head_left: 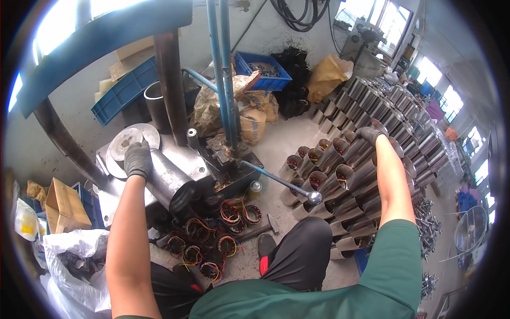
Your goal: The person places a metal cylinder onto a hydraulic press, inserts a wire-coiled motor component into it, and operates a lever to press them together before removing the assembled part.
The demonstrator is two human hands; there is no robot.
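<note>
My gloves: dark knit cloth, matt. Steel cylinder (169,181) under my left hand (138,158): smooth, dull-glossy metal. Stacked housings (366,106) at my right hand (370,134): shiny sheet metal. Crate (263,70): blue plastic.

Bare floor strip (276,154) between lever (279,182) and stacked cylinders (366,122)

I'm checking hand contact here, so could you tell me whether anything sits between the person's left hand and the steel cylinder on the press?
Nothing visible does. The gloved left hand rests directly on the steel cylinder lying on the press table. The right hand is far off, on the stacked metal housings.
</note>
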